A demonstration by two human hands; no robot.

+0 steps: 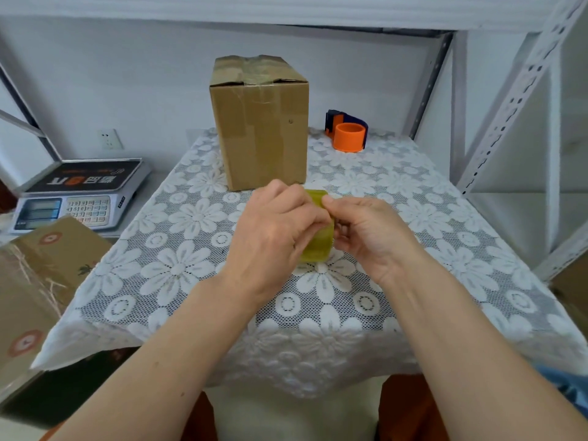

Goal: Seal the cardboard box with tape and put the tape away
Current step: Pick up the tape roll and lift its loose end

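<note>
Both hands gripped a roll of yellowish clear tape (318,243) just above the middle of the table. The left hand (273,230) wrapped over the roll from the left, its fingers curled across the top and hiding much of it. The right hand (366,233) came in from the right, with thumb and fingertips pressed together against the roll's upper edge; whether they pinched a loose end of tape could not be told. Beneath the hands lay a white lace tablecloth (197,259) with a flower pattern, covering the whole table and hanging over its near edge. Past the hands, toward the far edge and a little left of centre, a tall cardboard box (261,128) stood upright, its top flaps folded down with crinkled clear tape across them. At the far right corner sat an orange and dark blue tape dispenser (346,132), well apart from the box. Off the table's left edge rested a digital weighing scale (79,195), and nearer on that side another brown carton (38,281) with round printed marks. Grey metal shelving (509,100) rose on the right.
</note>
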